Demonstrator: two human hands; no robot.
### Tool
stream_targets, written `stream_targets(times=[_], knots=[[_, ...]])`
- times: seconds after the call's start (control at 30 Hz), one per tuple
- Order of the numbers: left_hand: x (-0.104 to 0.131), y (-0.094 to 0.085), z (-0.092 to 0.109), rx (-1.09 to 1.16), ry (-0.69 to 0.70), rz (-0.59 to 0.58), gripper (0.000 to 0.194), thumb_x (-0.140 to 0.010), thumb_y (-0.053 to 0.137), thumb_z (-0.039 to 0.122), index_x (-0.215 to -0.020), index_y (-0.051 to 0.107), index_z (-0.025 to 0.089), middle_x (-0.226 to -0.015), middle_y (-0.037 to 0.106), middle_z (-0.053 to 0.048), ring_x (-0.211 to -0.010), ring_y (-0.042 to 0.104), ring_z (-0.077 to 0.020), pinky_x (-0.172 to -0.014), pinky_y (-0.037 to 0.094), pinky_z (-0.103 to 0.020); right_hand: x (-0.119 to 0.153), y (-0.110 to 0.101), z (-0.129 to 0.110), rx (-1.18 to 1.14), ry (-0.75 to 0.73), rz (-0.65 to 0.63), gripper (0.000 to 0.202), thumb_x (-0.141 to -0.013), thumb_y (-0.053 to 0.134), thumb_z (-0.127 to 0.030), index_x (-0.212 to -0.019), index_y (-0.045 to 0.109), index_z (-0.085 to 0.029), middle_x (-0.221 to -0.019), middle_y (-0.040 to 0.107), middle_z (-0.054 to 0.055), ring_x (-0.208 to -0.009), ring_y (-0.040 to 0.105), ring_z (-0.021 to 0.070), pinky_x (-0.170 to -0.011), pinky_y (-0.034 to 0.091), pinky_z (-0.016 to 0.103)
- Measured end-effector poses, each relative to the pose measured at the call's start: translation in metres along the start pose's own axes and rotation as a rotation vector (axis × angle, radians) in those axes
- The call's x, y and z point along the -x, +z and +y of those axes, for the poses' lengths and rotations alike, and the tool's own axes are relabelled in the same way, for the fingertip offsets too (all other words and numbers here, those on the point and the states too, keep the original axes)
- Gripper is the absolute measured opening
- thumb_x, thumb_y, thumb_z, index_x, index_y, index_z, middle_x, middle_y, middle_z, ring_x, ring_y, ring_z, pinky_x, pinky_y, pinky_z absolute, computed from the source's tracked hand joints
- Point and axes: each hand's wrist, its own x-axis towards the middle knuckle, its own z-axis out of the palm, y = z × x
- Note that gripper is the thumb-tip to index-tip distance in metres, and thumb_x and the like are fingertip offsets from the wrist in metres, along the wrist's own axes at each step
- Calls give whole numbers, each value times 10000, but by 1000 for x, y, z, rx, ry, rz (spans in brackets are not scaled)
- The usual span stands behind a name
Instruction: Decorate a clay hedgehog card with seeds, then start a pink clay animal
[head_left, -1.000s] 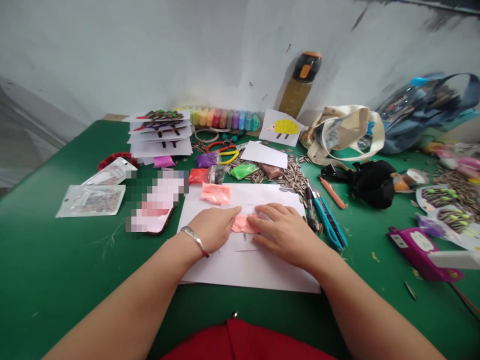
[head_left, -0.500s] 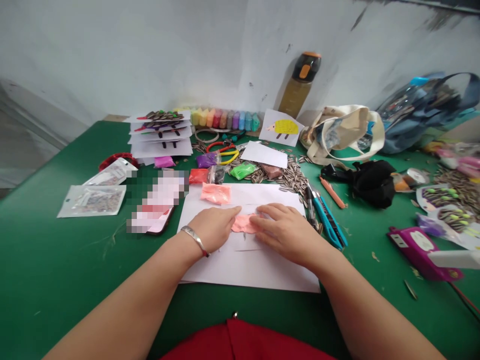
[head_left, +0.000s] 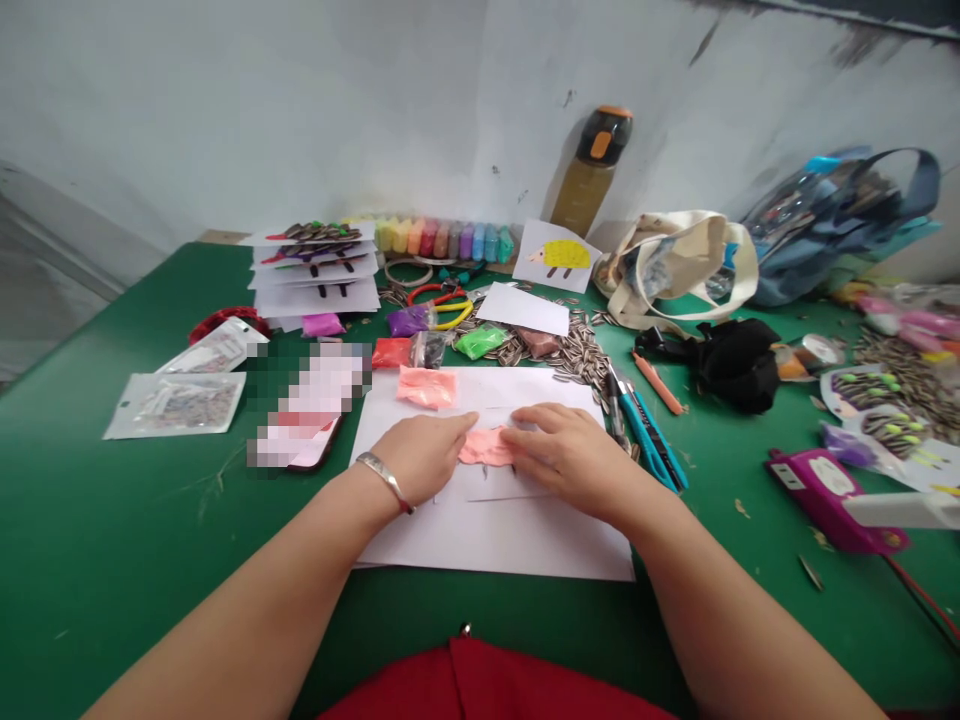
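Observation:
A flat, uneven piece of salmon-pink modelling clay (head_left: 484, 447) lies on white paper (head_left: 495, 540) in front of me. From the left, my left hand (head_left: 420, 455) touches the clay's edge with its fingertips, index finger stretched out and the other fingers partly hidden. My right hand (head_left: 574, 455) rests over the clay's right end, its fingers spread and lightly bent. Short dark strokes show on the paper just below the clay. Above my left hand, a packet of the same pink clay (head_left: 427, 387) lies on the paper's top edge.
A phone (head_left: 319, 410) lies left of the paper. Sunflower seeds (head_left: 581, 345), a blue cutter (head_left: 649, 435) and clay packets surround its top and right. Behind stand a hedgehog picture (head_left: 559, 255), stacked cards (head_left: 319, 295), a bottle (head_left: 592, 170) and a cloth bag (head_left: 675, 270).
The camera view has shifted slightly, so everything sits a little further left. Both hands stay at the clay, with barely any movement of the fingers.

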Motion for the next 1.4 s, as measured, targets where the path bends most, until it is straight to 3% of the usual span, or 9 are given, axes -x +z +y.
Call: stream_targets(times=[0.13,0.3,0.57,0.83,1.03,1.23,1.4], knots=[[0,-1,0,-1,3,-2,459,-911,310,248,-1341,468,219,-1189,654,-63,-1032,632,-269,-809,486,-367,0,2,8,-51,-12,17,261,-915,464,-344,-1110,634,-310,-1241,568,61,-1127,498,260,-922,377,459],[0,1,-1,4,4,3,464,-908,319,245,-1350,458,216,-1202,647,-62,-1044,628,-268,-826,485,-374,2,5,17,-142,-26,29,391,-905,476,-386,-1279,526,-283,-1288,549,75,-1159,482,255,-939,386,444],[0,0,0,0,3,8,467,-909,322,249,-1356,453,221,-1214,640,-64,-1054,624,-269,-839,485,-376,-1,3,3,-11,19,25,296,-909,463,-333,-1162,612,-297,-1255,554,73,-1112,495,267,-909,394,458],[0,1,0,3,3,9,475,-903,321,234,-1360,448,210,-1211,642,-61,-1052,625,-267,-837,486,-381,4,3,14,-106,-27,27,414,-895,484,-420,-1288,520,-297,-1307,527,76,-1165,473,253,-947,385,445],[0,0,0,-5,-14,-2,470,-908,320,244,-1359,449,219,-1216,640,-61,-1060,622,-259,-847,480,-366,0,-1,3,-13,16,12,304,-904,473,-389,-1152,620,-292,-1267,543,77,-1121,492,273,-916,398,462],[0,-2,2,-22,-16,-12,473,-906,319,240,-1359,449,215,-1200,649,-61,-1044,628,-256,-821,483,-347,0,0,8,-48,-5,20,295,-911,463,-398,-1089,655,-262,-1236,570,84,-1108,510,269,-918,407,453],[1,-3,2,-9,-7,-8,475,-907,312,240,-1361,446,205,-1221,636,-67,-1063,619,-256,-832,476,-348,4,0,19,-188,-24,86,367,-897,489,-429,-1195,611,-255,-1231,588,85,-1117,528,243,-941,422,404]])
